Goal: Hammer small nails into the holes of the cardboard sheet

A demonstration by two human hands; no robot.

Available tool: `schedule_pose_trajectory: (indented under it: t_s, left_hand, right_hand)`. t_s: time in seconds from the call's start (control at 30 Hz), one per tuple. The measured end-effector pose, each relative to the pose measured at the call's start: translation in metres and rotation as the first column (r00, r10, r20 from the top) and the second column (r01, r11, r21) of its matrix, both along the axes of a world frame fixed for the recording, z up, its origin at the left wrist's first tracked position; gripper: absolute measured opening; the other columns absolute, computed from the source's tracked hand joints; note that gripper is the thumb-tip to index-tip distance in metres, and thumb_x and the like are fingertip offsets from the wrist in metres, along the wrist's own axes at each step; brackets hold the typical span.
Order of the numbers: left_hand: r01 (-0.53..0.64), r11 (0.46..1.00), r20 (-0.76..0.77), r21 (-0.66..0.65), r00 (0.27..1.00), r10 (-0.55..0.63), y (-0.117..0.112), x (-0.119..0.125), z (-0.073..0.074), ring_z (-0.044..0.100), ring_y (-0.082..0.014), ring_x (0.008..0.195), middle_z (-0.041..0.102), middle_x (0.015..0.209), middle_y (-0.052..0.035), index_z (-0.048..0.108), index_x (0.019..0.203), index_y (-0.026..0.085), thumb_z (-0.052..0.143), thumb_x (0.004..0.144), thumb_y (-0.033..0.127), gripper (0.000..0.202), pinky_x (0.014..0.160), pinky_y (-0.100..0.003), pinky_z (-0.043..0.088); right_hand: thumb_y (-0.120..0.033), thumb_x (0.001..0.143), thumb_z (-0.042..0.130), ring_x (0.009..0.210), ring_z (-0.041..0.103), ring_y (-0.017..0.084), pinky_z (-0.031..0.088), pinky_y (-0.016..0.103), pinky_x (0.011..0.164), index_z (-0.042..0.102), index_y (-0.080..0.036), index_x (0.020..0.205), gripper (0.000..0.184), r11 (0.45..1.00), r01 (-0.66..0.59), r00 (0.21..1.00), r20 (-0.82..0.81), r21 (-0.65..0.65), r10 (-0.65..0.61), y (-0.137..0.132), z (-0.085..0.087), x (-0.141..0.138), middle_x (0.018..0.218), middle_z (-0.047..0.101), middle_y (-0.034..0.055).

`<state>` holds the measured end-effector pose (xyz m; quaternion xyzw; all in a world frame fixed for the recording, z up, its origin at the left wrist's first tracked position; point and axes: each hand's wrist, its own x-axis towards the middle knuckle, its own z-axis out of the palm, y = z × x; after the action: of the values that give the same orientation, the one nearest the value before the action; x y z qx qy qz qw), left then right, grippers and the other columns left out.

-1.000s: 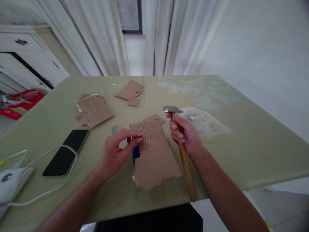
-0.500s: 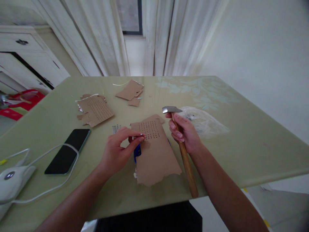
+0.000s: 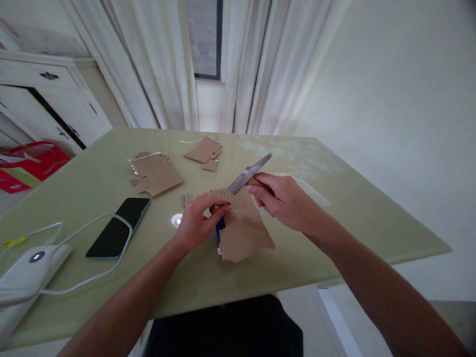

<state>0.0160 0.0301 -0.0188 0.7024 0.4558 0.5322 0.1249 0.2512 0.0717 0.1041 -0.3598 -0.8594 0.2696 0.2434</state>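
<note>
My left hand [image 3: 203, 218] pinches a small nail at the cardboard's left side; the fingertips mostly hide it. Beneath those fingers lies a torn piece of brown cardboard [image 3: 245, 235], with rows of small holes across its far half. A blue object [image 3: 220, 226] shows under its left edge. In my right hand [image 3: 284, 198] is a hammer [image 3: 248, 174], gripped by its wooden handle, its metal head tilted just above the holes and close to my left fingertips. Several loose nails [image 3: 186, 200] rest on the table beyond my left hand.
Another punched cardboard piece [image 3: 158, 173] and cardboard scraps [image 3: 204, 150] lie farther back. On the left are a phone [image 3: 119, 228], a white cable [image 3: 92, 285] and a white power strip [image 3: 33, 272]. Clear plastic [image 3: 310, 191] lies behind my right hand.
My right hand has turned the hammer and brought its head left over the cardboard, near my left fingertips. My left hand keeps its pinch at the holes. The camera view has shifted.
</note>
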Motion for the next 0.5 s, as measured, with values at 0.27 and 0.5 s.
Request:
schedule_pose_trajectory:
  t_s: [0.27,0.5]
  left_hand:
    - [0.004,1.000,0.065,-0.024,0.998,-0.003,0.006,0.003,-0.003,0.063,-0.0162,0.068,0.079,0.079,-0.0010,0.083,0.092,0.023,0.076,0.098,0.034,0.014,0.068,-0.030,0.049]
    - [0.017,0.999,0.077,-0.037,0.997,-0.014,0.006,0.004,-0.004,0.062,-0.0160,0.068,0.079,0.080,-0.0020,0.082,0.093,0.022,0.074,0.098,0.035,0.016,0.069,-0.030,0.050]
  right_hand:
    - [-0.028,0.111,0.056,0.061,0.060,0.016,0.038,0.028,0.065,0.070,-0.018,0.097,0.022,0.980,0.005,0.968,0.243,0.200,-0.054,-0.013,0.040,-0.003,0.073,0.071,0.0020]
    - [-0.027,0.111,0.055,0.062,0.061,0.016,0.037,0.028,0.065,0.068,-0.018,0.093,0.024,0.985,0.000,0.955,0.291,0.170,-0.050,-0.017,0.037,-0.003,0.075,0.072,0.0026]
